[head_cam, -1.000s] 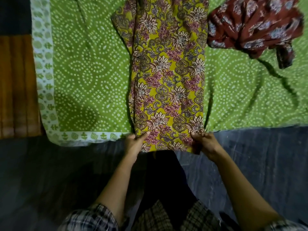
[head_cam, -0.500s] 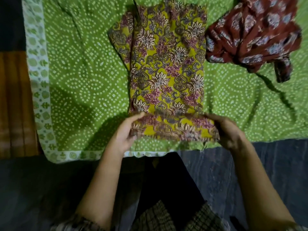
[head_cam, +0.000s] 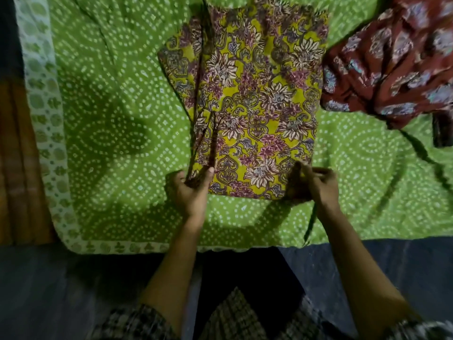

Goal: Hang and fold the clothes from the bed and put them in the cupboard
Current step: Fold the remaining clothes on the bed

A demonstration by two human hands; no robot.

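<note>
I see a checked shirt [head_cam: 235, 315], dark and light squares. Its sleeves [head_cam: 137, 322] stop near the elbows. Both forearms [head_cam: 171, 271] are bare.

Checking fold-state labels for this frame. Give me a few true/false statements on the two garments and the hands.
1. The left hand and the right hand each grip a near corner of the yellow floral garment. True.
2. The maroon garment lies neatly folded on top of the yellow one. False: it lies crumpled beside it, to the right.
3. The green bedsheet has a white dotted pattern. True.
4. The yellow floral garment hangs on a hanger. False: it lies spread on the green bedsheet.
</note>
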